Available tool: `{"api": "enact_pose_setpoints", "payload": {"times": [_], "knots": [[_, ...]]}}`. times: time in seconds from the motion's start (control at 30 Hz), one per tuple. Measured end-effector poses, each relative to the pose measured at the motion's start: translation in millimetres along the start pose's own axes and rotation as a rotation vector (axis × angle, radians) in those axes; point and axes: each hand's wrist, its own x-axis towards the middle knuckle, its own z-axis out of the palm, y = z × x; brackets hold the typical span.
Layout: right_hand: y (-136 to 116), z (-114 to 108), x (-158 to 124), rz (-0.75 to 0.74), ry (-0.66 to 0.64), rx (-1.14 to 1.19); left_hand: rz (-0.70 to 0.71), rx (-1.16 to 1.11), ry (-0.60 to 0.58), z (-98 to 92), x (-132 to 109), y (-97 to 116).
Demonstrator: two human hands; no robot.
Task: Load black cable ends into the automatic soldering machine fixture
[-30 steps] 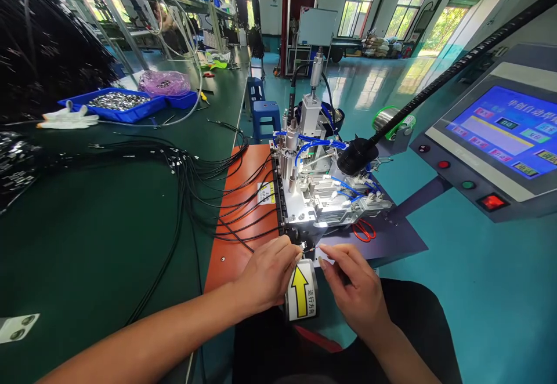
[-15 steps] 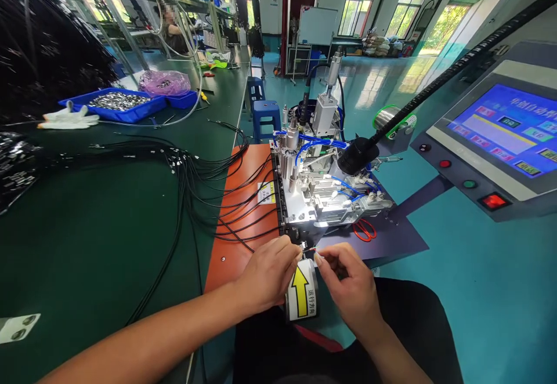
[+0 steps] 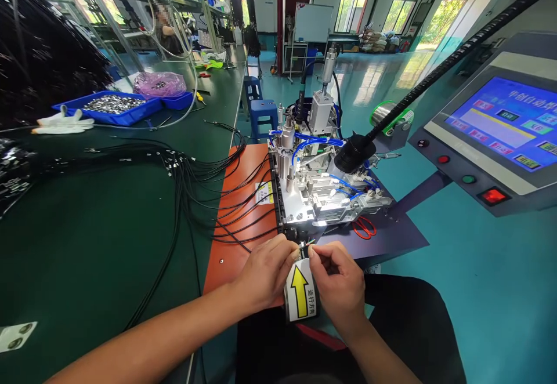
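Note:
My left hand (image 3: 270, 268) is closed in a pinch on the end of a black cable, just in front of the machine's near corner. Thin coloured wires (image 3: 310, 243) stick out from that end, up and to the right. My right hand (image 3: 340, 276), its thumb and forefinger pressed together, pinches at these wires; the exact grip is too small to make out. Below both hands sits a round housing with a yellow arrow label (image 3: 299, 291). Beyond them stands a lit metal machine (image 3: 322, 198), with several black cables (image 3: 248, 234) running to its left edge over an orange plate (image 3: 217, 274).
To the right are a control screen (image 3: 505, 123), red-handled scissors (image 3: 364, 228) and a solder wire spool (image 3: 385, 114). A black flexible lamp arm (image 3: 435, 85) crosses above. On the green table lie a blue tray of metal parts (image 3: 152, 107) and a white glove (image 3: 65, 122). A person sits far back.
My right hand has moved left, closer to my left hand. The thin wires, stretched between the fingers before, now point upward. The view has shifted slightly.

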Motion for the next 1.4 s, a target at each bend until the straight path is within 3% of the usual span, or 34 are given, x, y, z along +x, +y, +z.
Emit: {"api": "enact_pose_setpoints", "payload": {"times": [0.1,0.2,0.4,0.57,0.93,1.17,1.4], "knots": [[-2,6,-3,0.035,0.017,0.047,0.049,-0.003,-0.004,-1.0,0,1],[-1,-2,1,0.067,-0.026,0.099,0.068,0.033,-0.001,-0.9,0,2],[4,-36,23,0.363,-0.313,0.285,0.094,0.096,0.006,1.0,2,4],[4,-38,32,0.404,-0.448,0.331,0.127,0.121,0.013,1.4,1,3],[6,-33,32,0.362,-0.441,0.369,0.097,0.132,0.008,3.0,-1,1],[6,-17,28,0.323,-0.315,0.454,0.061,0.084,0.041,4.8,-2,-1],[4,-2,22,0.268,-0.225,0.546,0.159,0.088,0.045,4.8,1,-3]]}}
